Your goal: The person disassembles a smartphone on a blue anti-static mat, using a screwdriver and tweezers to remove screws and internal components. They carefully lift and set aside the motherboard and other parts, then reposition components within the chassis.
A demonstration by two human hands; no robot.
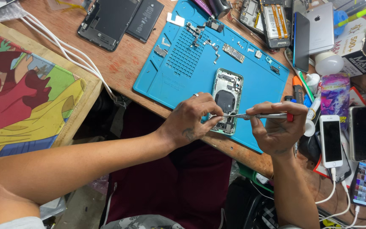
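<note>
Steadying opened phone shell (226, 101) by its rim, left hand (191, 121) pinching; right hand (274, 131) gripping slim screwdriver (261, 115) (tip seemingly touching). Light, rigid, fragile inside.

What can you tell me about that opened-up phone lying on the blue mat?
The phone is a back shell with its screen off, lying flat, insides up, on the blue mat. It has a pale metal-looking frame, a dark round coil in the middle and small parts at both ends. The left hand steadies its lower end; the right hand points a slim metal tool into it.
</note>
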